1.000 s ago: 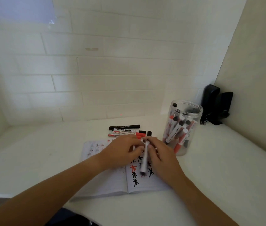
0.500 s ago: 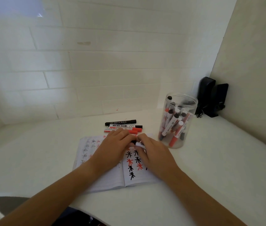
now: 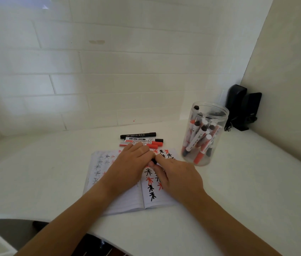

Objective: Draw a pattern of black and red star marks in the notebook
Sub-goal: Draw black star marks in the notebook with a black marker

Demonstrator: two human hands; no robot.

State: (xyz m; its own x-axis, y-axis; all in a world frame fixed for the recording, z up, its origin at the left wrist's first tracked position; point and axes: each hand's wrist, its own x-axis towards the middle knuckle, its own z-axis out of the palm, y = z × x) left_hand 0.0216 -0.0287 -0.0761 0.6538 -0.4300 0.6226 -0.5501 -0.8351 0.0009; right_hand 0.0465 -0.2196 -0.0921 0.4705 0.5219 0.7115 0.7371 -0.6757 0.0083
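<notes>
- Open white lined paper notebook (image 3: 127,204) lies flat on white tabletop (image 3: 238,182), w/ black and red star marks (image 3: 150,180) down its right page; faint ones show on left page too.
- Left hand (image 3: 127,167) & right hand (image 3: 179,176) meet over notebook's middle, fingertips together on a small black piece (image 3: 153,161) – prob a marker or its cap; most of it hidden.
- Grip: both hands' fingers curl in on that piece, narrow pinch. Which hand bears the load – can't tell.
- Just behind notebook: row of loose black and red markers (image 3: 141,141) lying flat. Right of notebook, close by: clear round plastic jar (image 3: 204,133) full of markers, standing upright. Behind jar, in corner: black device (image 3: 242,108).
- Step, my guess: capping or uncapping a marker betw. stars.
- Risks, as I judge:
  - wet ink under the right palm → smear on fresh stars, since hand sits right on that page.
  - bare tip brushing page or fingers during cap work → stray mark.
  - elbow swing to the right → jar tips, markers spill.
  - wrong colour picked next → pattern breaks.
</notes>
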